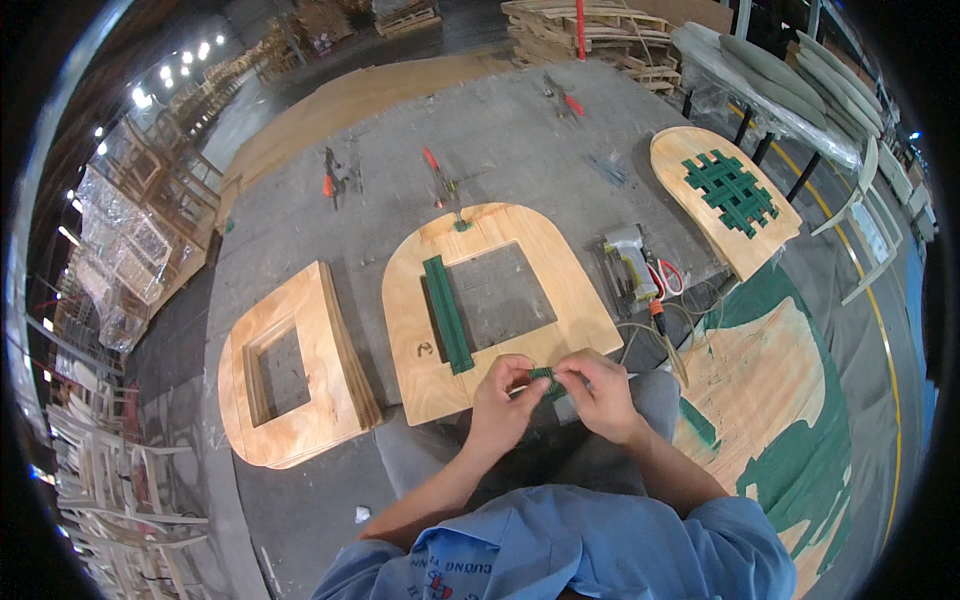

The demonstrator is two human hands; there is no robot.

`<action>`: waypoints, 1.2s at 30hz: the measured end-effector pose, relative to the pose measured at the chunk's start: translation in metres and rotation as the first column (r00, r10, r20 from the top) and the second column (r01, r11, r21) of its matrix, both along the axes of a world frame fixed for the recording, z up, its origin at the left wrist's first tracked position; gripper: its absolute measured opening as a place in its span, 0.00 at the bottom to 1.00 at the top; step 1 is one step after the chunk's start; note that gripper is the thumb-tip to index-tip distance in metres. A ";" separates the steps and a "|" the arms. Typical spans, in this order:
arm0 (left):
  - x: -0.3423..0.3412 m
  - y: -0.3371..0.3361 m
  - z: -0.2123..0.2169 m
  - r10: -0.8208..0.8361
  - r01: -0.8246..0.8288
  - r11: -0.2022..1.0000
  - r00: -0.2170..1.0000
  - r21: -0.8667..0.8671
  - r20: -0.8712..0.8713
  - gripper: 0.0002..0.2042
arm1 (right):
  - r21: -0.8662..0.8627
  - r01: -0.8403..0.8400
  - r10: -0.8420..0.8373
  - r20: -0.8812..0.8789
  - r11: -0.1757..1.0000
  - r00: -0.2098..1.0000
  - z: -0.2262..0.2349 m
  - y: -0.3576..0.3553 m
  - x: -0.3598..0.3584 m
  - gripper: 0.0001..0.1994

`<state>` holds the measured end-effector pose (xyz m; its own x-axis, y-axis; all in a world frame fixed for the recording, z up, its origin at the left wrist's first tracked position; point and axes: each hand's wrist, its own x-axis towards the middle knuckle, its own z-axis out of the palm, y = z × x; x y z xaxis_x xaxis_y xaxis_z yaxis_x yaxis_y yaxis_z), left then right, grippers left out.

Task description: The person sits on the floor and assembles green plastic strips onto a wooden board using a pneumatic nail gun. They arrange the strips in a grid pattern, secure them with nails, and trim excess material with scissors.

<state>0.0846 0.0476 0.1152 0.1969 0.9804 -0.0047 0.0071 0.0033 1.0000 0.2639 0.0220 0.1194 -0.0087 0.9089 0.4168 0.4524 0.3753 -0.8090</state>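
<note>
Both hands meet in front of my lap, at the near edge of a rounded plywood seat panel [580, 300] with a square cut-out. My left hand [503, 402] pinches a short piece of green strap [542, 374], which looks folded or bunched. On the other side of it, the fingers of my right hand [603, 398] are closed on the same strap. Green strips [447, 315] run along the left side of the panel's opening. A small green bit [461, 226] sits at its top edge.
Left of the panel stands a stack of similar panels [350, 375]. To the right lie a staple gun [627, 262], red-handled scissors [668, 278] and a panel with woven green straps [690, 150]. Several hand tools lie farther back, including red-handled pliers [572, 104].
</note>
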 end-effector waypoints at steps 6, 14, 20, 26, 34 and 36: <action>0.004 0.017 -0.002 0.161 0.057 0.826 0.930 0.560 -0.331 0.08 | 0.011 0.014 -0.014 0.076 1.000 0.997 0.003 0.015 0.009 0.05; 0.019 0.091 -0.012 0.170 0.012 0.896 0.915 0.445 -0.366 0.06 | 0.037 -0.091 0.080 0.233 0.995 0.969 0.011 0.103 0.030 0.04; 0.013 0.192 -0.068 0.409 -0.207 0.863 0.823 0.462 -0.395 0.11 | -0.252 -0.118 0.195 0.305 0.960 0.932 -0.046 0.257 0.008 0.04; 0.025 0.219 -0.097 0.385 -0.048 0.856 0.724 0.514 -0.573 0.14 | -0.294 0.090 0.047 0.428 0.951 0.903 -0.100 0.348 0.017 0.05; 0.031 0.260 -0.125 0.398 0.149 0.816 0.558 0.559 -0.728 0.21 | -0.370 0.106 0.068 0.427 0.923 0.902 -0.106 0.379 0.000 0.06; 0.027 0.264 -0.130 0.381 0.166 0.834 0.516 0.526 -0.767 0.23 | -0.397 0.094 0.081 0.401 0.913 0.912 -0.103 0.380 -0.005 0.07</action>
<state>0.1116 0.3112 -0.0150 0.2606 0.8947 0.3628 0.8445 -0.3934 0.3634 0.2592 0.4017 0.0167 -0.0889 0.9958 -0.0206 0.7703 0.0556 -0.6353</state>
